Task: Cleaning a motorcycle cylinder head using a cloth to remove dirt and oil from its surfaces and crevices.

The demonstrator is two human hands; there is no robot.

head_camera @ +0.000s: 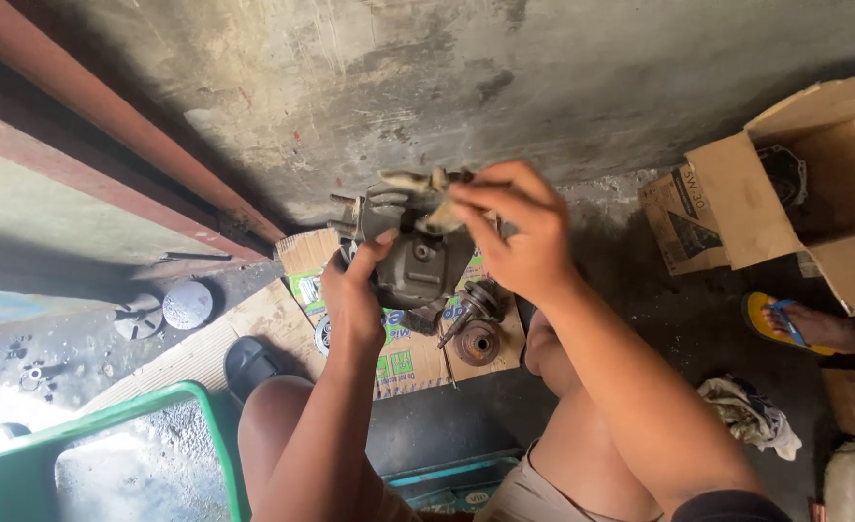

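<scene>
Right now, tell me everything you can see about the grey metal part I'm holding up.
The metal part is a dull grey, grimy casting with a rounded body, a small central boss and lugs at its top. It is held up in the air above flattened cardboard where other round parts lie. The left hand grips its lower left edge; the right hand presses a dirty rag onto its top.

A workshop floor in daylight.
Stained concrete wall (466,77) stood far; rust-red beam (108,145) ran left; dark oily floor (679,329) lay below.
</scene>
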